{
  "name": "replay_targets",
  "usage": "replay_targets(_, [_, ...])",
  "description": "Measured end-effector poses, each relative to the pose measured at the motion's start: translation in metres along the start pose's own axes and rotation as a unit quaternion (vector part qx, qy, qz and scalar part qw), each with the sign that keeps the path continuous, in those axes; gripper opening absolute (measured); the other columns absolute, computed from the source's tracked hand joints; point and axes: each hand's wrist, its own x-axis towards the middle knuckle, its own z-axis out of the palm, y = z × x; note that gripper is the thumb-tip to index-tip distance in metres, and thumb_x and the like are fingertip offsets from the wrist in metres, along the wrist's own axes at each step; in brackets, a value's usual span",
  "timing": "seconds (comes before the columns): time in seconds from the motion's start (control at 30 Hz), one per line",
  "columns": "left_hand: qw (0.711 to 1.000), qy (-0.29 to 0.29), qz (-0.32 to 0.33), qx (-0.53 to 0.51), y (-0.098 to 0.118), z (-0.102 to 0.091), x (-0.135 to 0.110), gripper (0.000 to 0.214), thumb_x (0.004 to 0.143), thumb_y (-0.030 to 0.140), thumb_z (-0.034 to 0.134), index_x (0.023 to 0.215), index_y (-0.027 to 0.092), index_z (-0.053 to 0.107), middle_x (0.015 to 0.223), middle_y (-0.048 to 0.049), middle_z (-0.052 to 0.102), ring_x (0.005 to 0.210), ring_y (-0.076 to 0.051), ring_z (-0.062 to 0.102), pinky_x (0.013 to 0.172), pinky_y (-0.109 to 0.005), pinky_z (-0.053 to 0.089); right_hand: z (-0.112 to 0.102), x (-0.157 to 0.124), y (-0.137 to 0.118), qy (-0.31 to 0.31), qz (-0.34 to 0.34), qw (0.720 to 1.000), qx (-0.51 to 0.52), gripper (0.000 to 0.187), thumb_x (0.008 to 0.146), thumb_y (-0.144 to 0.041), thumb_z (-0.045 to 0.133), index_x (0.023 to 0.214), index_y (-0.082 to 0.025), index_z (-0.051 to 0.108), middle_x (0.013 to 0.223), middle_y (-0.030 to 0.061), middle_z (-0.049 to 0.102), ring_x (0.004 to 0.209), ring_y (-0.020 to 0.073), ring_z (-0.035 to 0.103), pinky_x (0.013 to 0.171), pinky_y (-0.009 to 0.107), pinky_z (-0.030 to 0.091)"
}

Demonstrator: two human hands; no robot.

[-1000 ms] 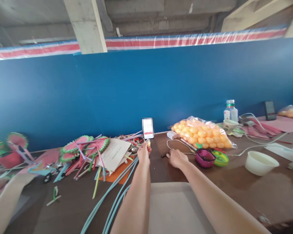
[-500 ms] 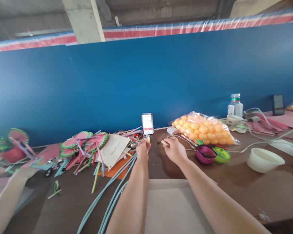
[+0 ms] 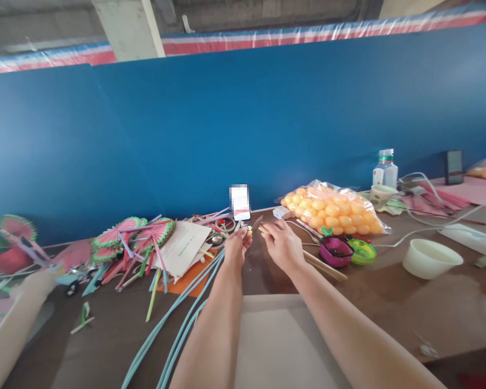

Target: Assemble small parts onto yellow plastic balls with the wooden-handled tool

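My left hand pinches a small shiny yellow-and-silver piece, too small to name. To its right, my right hand is closed round a long pale wooden stick. The stick's tail reaches out behind my wrist, and a thin darker tip shows ahead of the fingers, close to the left hand's piece. Both hands are over the brown table, a little in front of a propped-up phone. A round metal item lies left of my left hand.
Left are pink-and-green pleated fans, papers, blue tubes and another person's arm. Right are a bag of orange balls, a purple container, a cream bowl and bottles. A blue partition stands behind.
The wooden stick in my right hand has turned, so its long tail now shows beyond the wrist. My right hand has moved slightly left. The whole view has shifted a little.
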Motion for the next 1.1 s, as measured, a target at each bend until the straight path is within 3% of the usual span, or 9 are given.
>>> replay_targets(0.27, [0.999,-0.051,-0.008,0.001,-0.0021,0.0017,-0.0042,0.014,0.072,0.017,0.073,0.081,0.011,0.064,0.067,-0.0048,0.064,0.06,-0.01,0.062,0.062,-0.022,0.051,0.0021,-0.0003,0.0014,-0.024,0.019,0.999,-0.026,0.031,0.09,-0.025,0.05,0.116,-0.03,0.064,0.11,0.0064,0.061,0.1,0.0203,0.056,0.07,0.026,0.041])
replay_targets(0.43, [0.999,-0.053,-0.008,-0.007,-0.0037,0.0005,-0.003,0.015,0.072,0.017,0.073,0.082,0.012,0.064,0.072,-0.0066,0.067,0.06,-0.01,0.063,0.064,-0.023,0.051,0.003,-0.0005,0.0021,0.008,0.01,1.0,-0.019,0.031,0.091,-0.026,0.048,0.118,-0.03,0.063,0.111,0.0066,0.061,0.102,0.02,0.055,0.073,0.026,0.041])
replay_targets(1.1, [0.997,-0.065,-0.007,-0.03,-0.0032,0.0016,-0.0046,0.014,0.077,0.021,0.071,0.082,0.012,0.062,0.068,-0.0046,0.065,0.058,-0.01,0.062,0.062,-0.022,0.051,0.0097,-0.0002,0.0061,0.019,0.014,0.999,-0.029,0.028,0.09,-0.024,0.051,0.113,-0.029,0.065,0.108,0.0051,0.063,0.101,0.0196,0.057,0.07,0.025,0.042])
